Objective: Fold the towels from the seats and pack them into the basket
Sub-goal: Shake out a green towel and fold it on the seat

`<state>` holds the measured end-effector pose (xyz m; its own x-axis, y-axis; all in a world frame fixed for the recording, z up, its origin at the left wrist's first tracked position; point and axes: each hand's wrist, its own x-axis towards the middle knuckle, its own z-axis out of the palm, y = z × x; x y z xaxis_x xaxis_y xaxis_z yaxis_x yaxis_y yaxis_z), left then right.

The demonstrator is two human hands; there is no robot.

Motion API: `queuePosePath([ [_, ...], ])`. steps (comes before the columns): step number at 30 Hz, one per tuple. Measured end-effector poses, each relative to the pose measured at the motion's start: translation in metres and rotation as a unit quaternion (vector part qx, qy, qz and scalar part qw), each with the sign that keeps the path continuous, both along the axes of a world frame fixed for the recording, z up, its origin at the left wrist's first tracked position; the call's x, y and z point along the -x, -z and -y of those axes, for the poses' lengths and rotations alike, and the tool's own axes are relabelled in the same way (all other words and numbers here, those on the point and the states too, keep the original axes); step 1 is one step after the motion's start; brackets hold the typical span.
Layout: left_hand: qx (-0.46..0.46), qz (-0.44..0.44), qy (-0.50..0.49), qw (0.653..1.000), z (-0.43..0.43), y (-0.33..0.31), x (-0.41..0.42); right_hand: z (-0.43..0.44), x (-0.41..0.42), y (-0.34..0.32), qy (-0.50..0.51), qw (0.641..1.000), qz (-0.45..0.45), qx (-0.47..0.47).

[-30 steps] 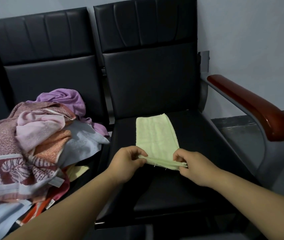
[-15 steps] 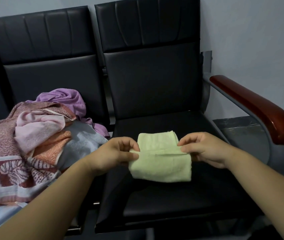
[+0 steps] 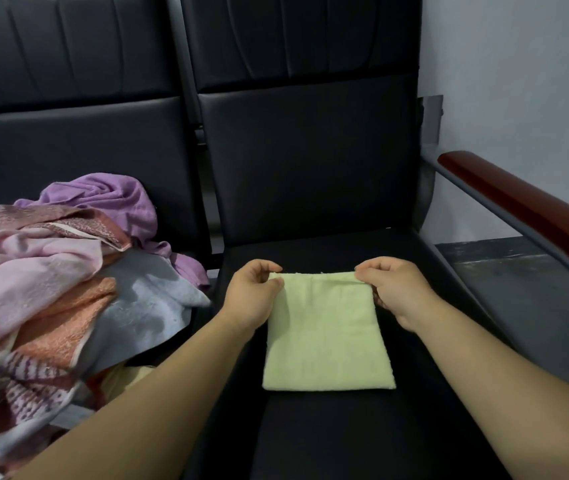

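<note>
Each hand, left hand (image 3: 253, 295) and right hand (image 3: 395, 289), pinches a far corner of the folded green towel (image 3: 326, 336) lying flat on the black seat (image 3: 362, 431). Bare seat shows around its other edges. The towel pile (image 3: 58, 282) crowds the next seat.

Pale green terry towel (image 3: 326, 336) is now folded in half and lies flat as a squarish rectangle on the black padded seat (image 3: 345, 438), versus a long strip 1 s ago. Left hand (image 3: 251, 296) and right hand (image 3: 397, 289) now pinch its far corners, not the near edge. The mid-fold flap is down.
</note>
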<state>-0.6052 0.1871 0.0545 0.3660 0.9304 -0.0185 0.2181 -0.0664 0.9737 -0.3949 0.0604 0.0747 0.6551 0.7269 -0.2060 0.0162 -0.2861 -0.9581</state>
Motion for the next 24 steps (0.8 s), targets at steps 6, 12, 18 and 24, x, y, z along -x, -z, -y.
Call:
queuePosePath([
  [6,-0.137,-0.177,-0.011,0.974,0.006,0.021,0.008,-0.015,-0.010,0.017,0.028,0.994,0.097,0.047],
  [12,-0.270,-0.232,0.179,0.917,0.044,-0.001,0.030,0.027,0.014,-0.003,-0.137,0.939,0.299,0.104],
  [18,-0.296,-0.320,0.288,0.853,0.065,0.018,0.068,0.081,0.043,0.013,-0.362,0.826,0.414,0.123],
  [24,-0.297,-0.340,0.266,0.852,0.080,0.031,0.080,0.101,0.047,0.036,-0.322,0.808,0.487,0.070],
])
